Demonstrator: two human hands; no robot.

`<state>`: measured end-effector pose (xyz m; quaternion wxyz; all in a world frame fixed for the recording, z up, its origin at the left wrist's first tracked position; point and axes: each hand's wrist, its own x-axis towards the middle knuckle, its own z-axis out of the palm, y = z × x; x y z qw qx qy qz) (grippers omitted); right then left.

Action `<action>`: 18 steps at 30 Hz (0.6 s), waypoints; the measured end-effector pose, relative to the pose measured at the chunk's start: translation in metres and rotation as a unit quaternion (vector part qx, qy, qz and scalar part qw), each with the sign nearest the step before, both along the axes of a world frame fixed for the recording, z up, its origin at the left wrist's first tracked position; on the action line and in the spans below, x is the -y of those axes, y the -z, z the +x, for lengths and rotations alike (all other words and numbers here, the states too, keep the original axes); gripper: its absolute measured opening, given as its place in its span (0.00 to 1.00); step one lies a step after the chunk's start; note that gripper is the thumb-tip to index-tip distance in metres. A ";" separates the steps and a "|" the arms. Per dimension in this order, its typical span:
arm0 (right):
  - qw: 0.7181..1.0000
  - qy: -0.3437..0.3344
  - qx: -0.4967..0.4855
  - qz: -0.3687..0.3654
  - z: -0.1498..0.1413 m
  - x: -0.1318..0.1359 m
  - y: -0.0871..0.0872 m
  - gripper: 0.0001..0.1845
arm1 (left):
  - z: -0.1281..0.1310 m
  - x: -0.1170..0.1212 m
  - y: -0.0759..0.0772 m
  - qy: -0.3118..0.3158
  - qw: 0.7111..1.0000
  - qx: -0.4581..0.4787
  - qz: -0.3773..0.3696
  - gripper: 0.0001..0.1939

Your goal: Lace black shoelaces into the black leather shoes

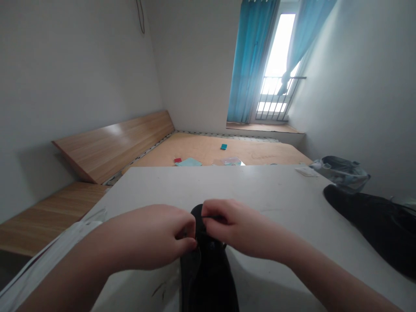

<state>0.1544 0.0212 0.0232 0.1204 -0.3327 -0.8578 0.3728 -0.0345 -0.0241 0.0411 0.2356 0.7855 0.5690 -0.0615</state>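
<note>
A black shoe (212, 277) stands on the white table in front of me, its toe pointing away. My right hand (224, 219) is closed at the shoe's upper right side, with a thin black shoelace (212, 217) pinched between its fingers. My left hand (177, 234) is curled against the shoe's left edge, thumb and fingers pressed together; what they grip is hidden. At the far right of the table lies a second black shoe (373, 221).
The white table (152, 182) reaches toward a bed (260, 149) with a wooden headboard (120, 143). A clear plastic bag (347, 171) stands at the right edge, near a small white packet (306, 171). White cloth or plastic (58, 247) hangs at the left.
</note>
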 end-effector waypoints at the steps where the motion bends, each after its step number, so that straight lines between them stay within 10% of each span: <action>1: 0.999 0.000 -0.047 -0.022 0.004 -0.003 -0.004 0.08 | -0.002 0.001 -0.003 -0.003 1.000 0.024 0.003 0.12; 10: 0.921 0.020 -0.351 -0.168 0.026 -0.003 -0.030 0.12 | 0.014 0.013 -0.021 0.027 0.974 0.227 0.008 0.13; 14: 0.974 0.063 -0.207 0.065 0.031 0.000 -0.030 0.21 | 0.017 0.011 -0.021 -0.004 0.965 0.261 -0.015 0.18; 18: 0.966 0.052 0.146 0.205 0.040 -0.004 -0.027 0.18 | 0.014 -0.002 -0.014 -0.042 0.967 0.249 0.007 0.20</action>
